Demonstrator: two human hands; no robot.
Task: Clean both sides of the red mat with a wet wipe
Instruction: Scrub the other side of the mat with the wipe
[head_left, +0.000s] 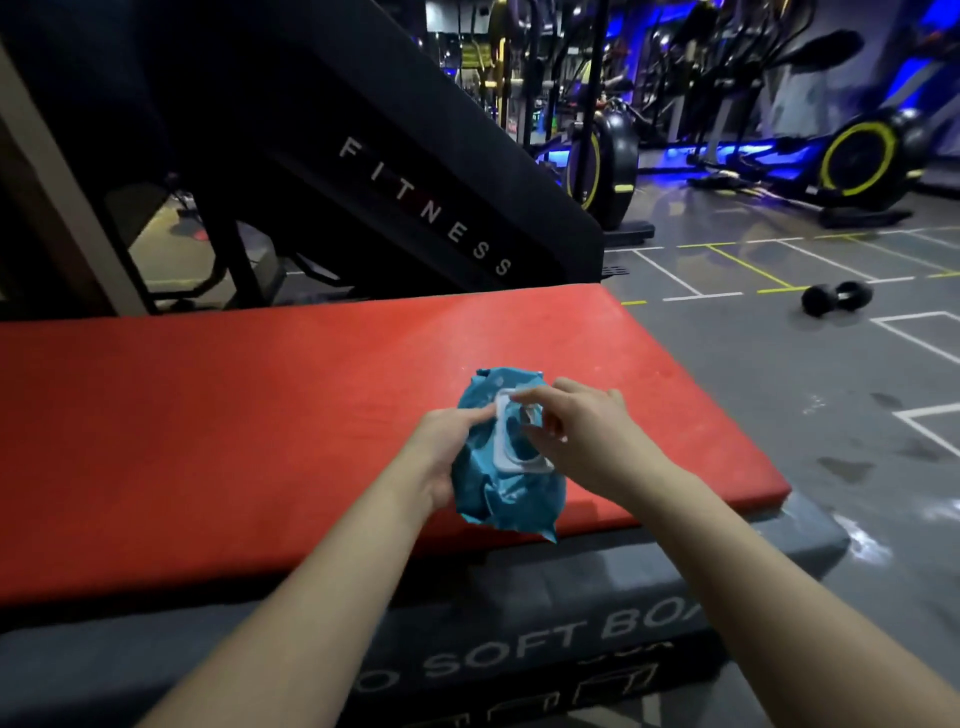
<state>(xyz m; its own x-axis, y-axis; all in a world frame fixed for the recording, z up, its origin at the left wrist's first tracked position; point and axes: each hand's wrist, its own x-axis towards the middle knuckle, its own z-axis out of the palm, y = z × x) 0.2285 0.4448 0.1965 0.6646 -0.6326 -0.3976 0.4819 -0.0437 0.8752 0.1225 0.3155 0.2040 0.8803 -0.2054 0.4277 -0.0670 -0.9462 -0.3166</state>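
Gym floor (753, 364): grey with painted lines. Wet-looking patches (847, 467) lie just right of the mat, so stepping there to turn the mat over could cause a slip.
Red mat (234, 415): lies flat, top face up, with no wipe on it. By my reading, neither side has been cleaned yet. Nothing visibly pins it down, so hard strokes near its right end could slide it sideways.
Soft box (519, 649): grey, directly under the mat. A padded base may give under pressure and leave the wiping uneven.
Dumbbell (836, 299): loose on the floor, well apart to the right. It is a trip risk for anyone walking round that end.
Pack (498, 499): blue and crumpled, held above the near right part of the mat. It looks soft enough to buckle under a pull, so several wipes could come out in a clump.
Left hand (447, 452): grips the pack's left side, thumb near the lid. A slack hold would let the pack rise with the wipe.
Right hand (587, 431): fingers bent over the opening. I cannot tell whether they pinch anything.
Lid (506, 462): a white frame on the pack's top face, with the flap hidden by fingers. If it is left open, the wipes would dry out.
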